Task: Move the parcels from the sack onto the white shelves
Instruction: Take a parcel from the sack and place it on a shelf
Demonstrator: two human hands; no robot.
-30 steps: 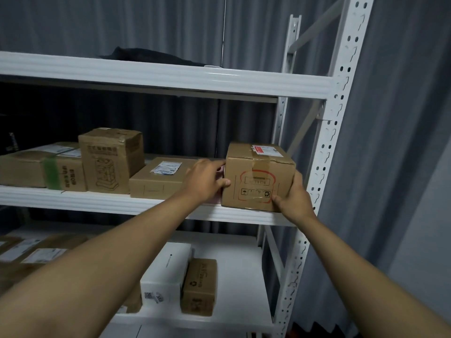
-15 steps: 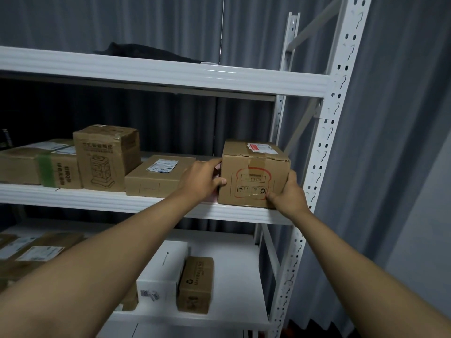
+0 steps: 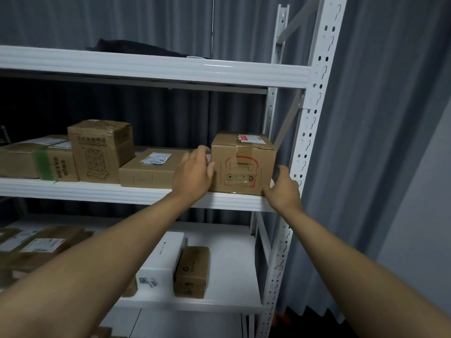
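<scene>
A brown cardboard parcel [image 3: 241, 167] with a red print and a red-white label stands at the right end of the middle white shelf [image 3: 97, 191]. My left hand [image 3: 192, 174] lies against the parcel's left side with its fingers loosely spread. My right hand [image 3: 283, 189] grips the lower right corner, thumb on the front bottom edge and fingers round the right side. The sack is out of view.
Left of it on the same shelf stand a flat labelled box [image 3: 148, 169], a taller box [image 3: 100, 150] and a green-taped box [image 3: 36, 162]. The lower shelf holds a white box [image 3: 161, 259] and a small brown box [image 3: 192, 272]. The perforated post [image 3: 310, 132] stands just right.
The parcel has slid a little further back onto the shelf. My left hand's fingers have loosened and spread; my right hand has dropped to the lower right corner.
</scene>
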